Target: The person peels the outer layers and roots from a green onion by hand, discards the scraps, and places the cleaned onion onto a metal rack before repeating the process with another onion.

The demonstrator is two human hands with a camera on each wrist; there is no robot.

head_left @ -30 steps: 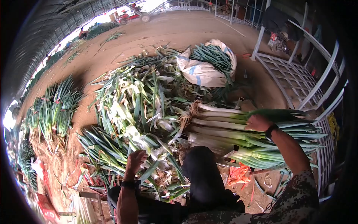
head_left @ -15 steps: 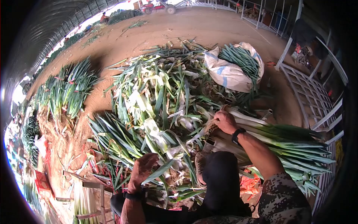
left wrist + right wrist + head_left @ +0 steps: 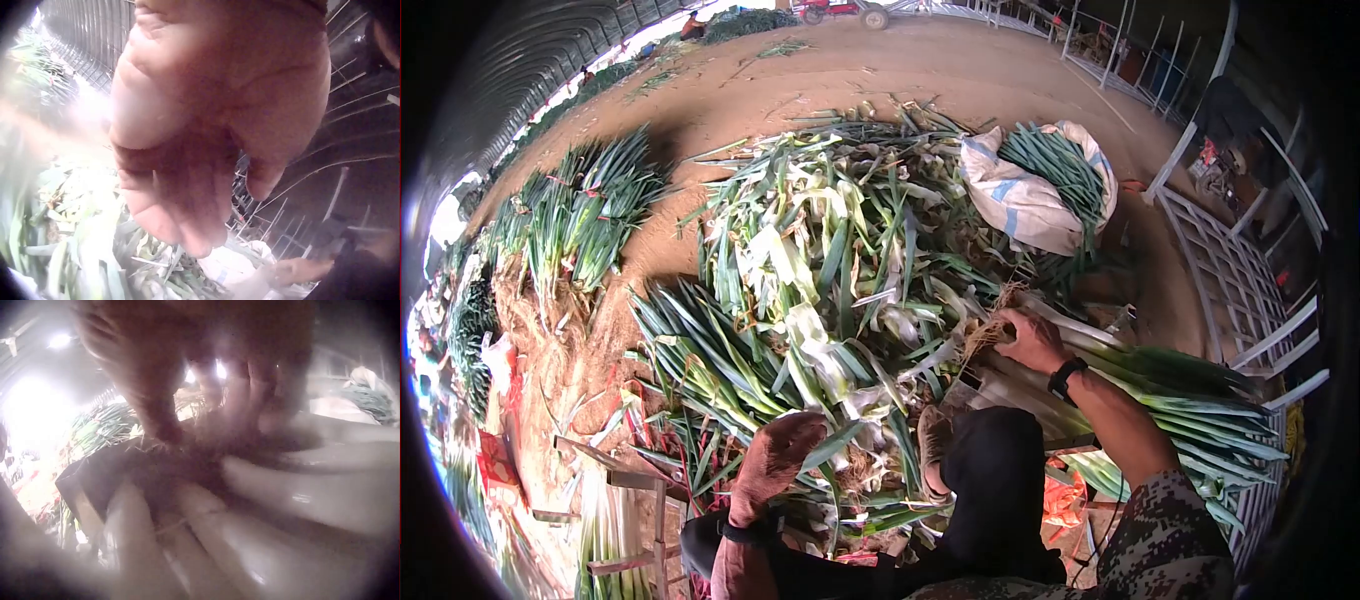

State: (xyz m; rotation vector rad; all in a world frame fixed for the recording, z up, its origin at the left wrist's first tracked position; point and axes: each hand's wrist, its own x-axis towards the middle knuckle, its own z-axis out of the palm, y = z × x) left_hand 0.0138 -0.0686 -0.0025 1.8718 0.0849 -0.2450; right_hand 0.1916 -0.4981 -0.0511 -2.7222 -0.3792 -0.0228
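Observation:
Long green onions [image 3: 1200,395] lie side by side at the right, green leaves pointing right and hairy roots [image 3: 983,340] toward the middle. My right hand [image 3: 1032,342] is at that root end, thumb and fingers curled down round the roots. In the right wrist view, thick white stalks [image 3: 281,487] fan out below the hand; the exact grip is blurred in shadow. My left hand [image 3: 785,460] hangs with loosely bent fingers over loose leaves, holding nothing. Its palm and relaxed fingers [image 3: 181,219] show in the left wrist view.
A heap of stripped leaves [image 3: 830,230] fills the middle. Behind it stands a white sack [image 3: 1020,205] of green leaves. Tied bundles [image 3: 580,215] stand at left, more onions [image 3: 710,350] nearer. A metal rack [image 3: 1230,260] is at right, a wooden stool [image 3: 635,480] at lower left.
My right hand has moved left from the green part of the onions to their root end. The left hand stays near the leaves; the head view has turned.

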